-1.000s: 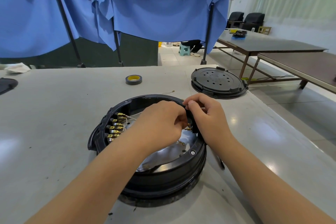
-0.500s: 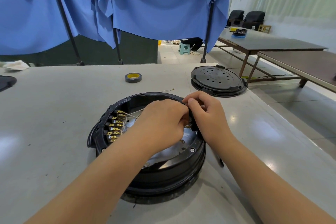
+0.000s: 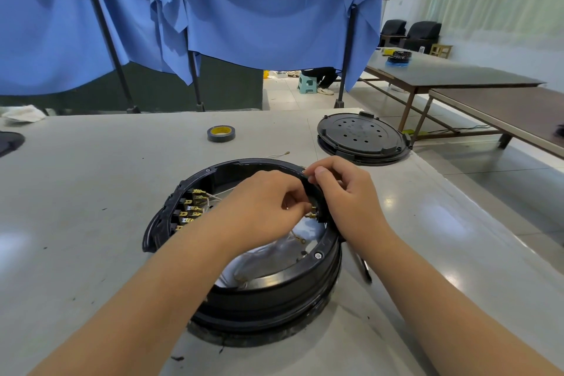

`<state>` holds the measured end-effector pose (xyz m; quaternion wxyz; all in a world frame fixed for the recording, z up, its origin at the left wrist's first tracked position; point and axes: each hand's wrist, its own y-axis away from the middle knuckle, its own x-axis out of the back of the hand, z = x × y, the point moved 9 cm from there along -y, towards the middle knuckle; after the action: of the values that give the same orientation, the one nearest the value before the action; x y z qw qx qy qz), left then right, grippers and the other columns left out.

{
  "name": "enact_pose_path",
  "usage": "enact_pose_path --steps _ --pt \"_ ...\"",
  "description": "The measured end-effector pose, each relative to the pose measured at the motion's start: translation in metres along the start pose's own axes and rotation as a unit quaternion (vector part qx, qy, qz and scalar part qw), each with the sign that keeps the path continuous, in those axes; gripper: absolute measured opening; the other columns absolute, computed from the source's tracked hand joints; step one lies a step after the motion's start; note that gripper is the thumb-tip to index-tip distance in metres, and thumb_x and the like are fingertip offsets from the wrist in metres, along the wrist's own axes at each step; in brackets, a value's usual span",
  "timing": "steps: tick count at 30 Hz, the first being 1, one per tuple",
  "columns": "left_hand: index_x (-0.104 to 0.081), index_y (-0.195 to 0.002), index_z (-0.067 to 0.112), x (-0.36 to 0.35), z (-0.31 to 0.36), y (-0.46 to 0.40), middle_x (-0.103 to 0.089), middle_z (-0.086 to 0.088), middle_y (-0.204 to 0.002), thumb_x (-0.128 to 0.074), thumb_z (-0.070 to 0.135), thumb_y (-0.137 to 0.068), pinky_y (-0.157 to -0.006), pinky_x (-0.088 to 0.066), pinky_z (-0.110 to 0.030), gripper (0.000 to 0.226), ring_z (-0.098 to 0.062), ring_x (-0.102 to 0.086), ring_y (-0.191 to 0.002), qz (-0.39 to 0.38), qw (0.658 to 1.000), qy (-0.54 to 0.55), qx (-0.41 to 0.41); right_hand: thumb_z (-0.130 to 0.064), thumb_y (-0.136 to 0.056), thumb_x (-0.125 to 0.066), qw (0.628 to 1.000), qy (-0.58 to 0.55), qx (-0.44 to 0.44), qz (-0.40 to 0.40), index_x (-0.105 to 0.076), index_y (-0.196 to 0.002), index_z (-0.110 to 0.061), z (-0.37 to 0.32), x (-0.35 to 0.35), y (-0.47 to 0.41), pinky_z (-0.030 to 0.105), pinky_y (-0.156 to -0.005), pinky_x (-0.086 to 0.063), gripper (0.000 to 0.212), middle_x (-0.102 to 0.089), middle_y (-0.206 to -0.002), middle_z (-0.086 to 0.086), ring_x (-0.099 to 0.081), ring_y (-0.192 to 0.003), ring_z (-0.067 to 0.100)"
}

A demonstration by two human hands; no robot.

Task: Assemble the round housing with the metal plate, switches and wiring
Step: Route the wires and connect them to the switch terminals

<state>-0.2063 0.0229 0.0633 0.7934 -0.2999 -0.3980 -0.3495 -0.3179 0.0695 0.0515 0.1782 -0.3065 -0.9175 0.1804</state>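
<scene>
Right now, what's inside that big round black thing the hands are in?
Inside the round housing lies a shiny metal plate, with brass-tipped switches along its left wall and thin wires. The left hand and right hand cover the middle, so that part is hidden.

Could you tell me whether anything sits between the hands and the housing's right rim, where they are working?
Nothing visible does. Both the left hand and the right hand are already at the right rim of the housing, fingers curled around the small brass terminals there. Their fingertips hide the exact contact.
</scene>
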Motion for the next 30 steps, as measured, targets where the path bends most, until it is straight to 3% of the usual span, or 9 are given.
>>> enact_pose_path --steps 5,8,11,14,16,19,23,26,30 --pt "-0.069 -0.093 0.029 0.025 -0.018 -0.002 -0.067 0.017 -0.086 -0.060 0.037 -0.090 -0.076 -0.051 -0.022 0.013 0.002 -0.060 -0.082 0.051 0.999 0.002 0.009 -0.008 -0.092 -0.051 1.000 0.003 -0.005 -0.007 -0.069 -0.082 -0.019 0.000 0.000 0.001 0.032 -0.067 -0.054 0.023 -0.067 -0.076 -0.005 -0.064 -0.073 0.015" --pt "-0.066 -0.103 0.026 0.045 -0.036 -0.001 -0.062 0.014 -0.100 -0.060 0.034 -0.090 -0.080 -0.045 -0.020 0.016 -0.003 -0.057 -0.094 0.108 0.994 -0.027 0.019 -0.009 -0.093 -0.051 1.000 0.013 -0.007 -0.011 -0.069 -0.084 -0.021 0.000 -0.001 0.001 0.027 -0.066 -0.052 0.023 -0.067 -0.077 -0.008 -0.063 -0.074 0.012" --pt "-0.055 -0.128 0.024 0.058 -0.058 0.000 -0.055 0.004 -0.128 -0.058 0.036 -0.092 -0.097 -0.043 -0.035 0.038 -0.015 -0.050 -0.116 0.135 0.985 -0.099 0.052 -0.009 -0.094 -0.050 1.000 0.017 -0.007 -0.012 -0.069 -0.085 -0.021 -0.001 -0.001 0.002 0.024 -0.063 -0.051 0.024 -0.066 -0.077 -0.009 -0.062 -0.074 0.013" --pt "-0.033 -0.145 0.027 0.049 -0.083 0.000 -0.042 0.000 -0.146 -0.054 0.045 -0.093 -0.107 -0.037 -0.045 0.060 -0.021 -0.040 -0.131 0.069 0.979 -0.150 0.118 -0.008 -0.094 -0.050 1.000 0.014 -0.002 -0.013 -0.069 -0.085 -0.020 -0.001 0.000 0.002 0.018 -0.060 -0.049 0.024 -0.066 -0.078 -0.007 -0.062 -0.071 0.013" --pt "-0.025 -0.148 0.028 0.037 -0.089 0.000 -0.038 0.000 -0.147 -0.050 0.052 -0.092 -0.106 -0.036 -0.043 0.065 -0.022 -0.039 -0.131 0.018 0.973 -0.185 0.136 -0.006 -0.094 -0.050 1.000 0.009 -0.001 -0.012 -0.069 -0.084 -0.018 -0.001 0.000 0.000 0.013 -0.057 -0.048 0.024 -0.065 -0.076 -0.008 -0.061 -0.066 0.008" --pt "-0.025 -0.148 0.028 0.032 -0.090 -0.002 -0.038 0.000 -0.146 -0.045 0.056 -0.092 -0.103 -0.038 -0.042 0.066 -0.023 -0.040 -0.129 0.004 0.967 -0.215 0.135 -0.005 -0.093 -0.051 1.000 -0.007 -0.012 -0.014 -0.070 -0.083 -0.014 0.001 0.001 -0.004 0.010 -0.055 -0.048 0.023 -0.065 -0.072 -0.007 -0.060 -0.062 0.000" --pt "-0.028 -0.147 0.027 0.032 -0.090 -0.002 -0.040 0.001 -0.144 -0.044 0.055 -0.093 -0.103 -0.038 -0.040 0.063 -0.022 -0.040 -0.128 0.009 0.969 -0.209 0.132 -0.011 -0.092 -0.055 0.999 0.002 -0.039 0.010 -0.070 -0.080 -0.019 0.009 0.014 -0.019 0.018 -0.069 -0.050 0.021 -0.068 -0.074 -0.005 -0.062 -0.071 0.002" --pt "-0.028 -0.147 0.026 0.033 -0.089 -0.001 -0.040 0.001 -0.144 -0.044 0.054 -0.094 -0.101 -0.038 -0.038 0.062 -0.021 -0.040 -0.128 0.012 0.970 -0.206 0.127 -0.019 -0.092 -0.057 0.993 0.093 -0.076 0.006 -0.067 -0.086 -0.024 0.025 0.025 -0.039 0.021 -0.069 -0.048 0.013 -0.068 -0.084 -0.004 -0.062 -0.076 0.007" --pt "-0.029 -0.146 0.026 0.033 -0.088 -0.001 -0.041 0.001 -0.143 -0.044 0.053 -0.094 -0.101 -0.039 -0.038 0.061 -0.021 -0.041 -0.127 0.016 0.972 -0.200 0.124 -0.026 -0.092 -0.060 0.964 0.238 -0.089 -0.076 -0.065 -0.097 -0.024 0.048 0.015 -0.063 0.023 -0.070 -0.045 0.007 -0.065 -0.094 -0.007 -0.060 -0.087 0.009"
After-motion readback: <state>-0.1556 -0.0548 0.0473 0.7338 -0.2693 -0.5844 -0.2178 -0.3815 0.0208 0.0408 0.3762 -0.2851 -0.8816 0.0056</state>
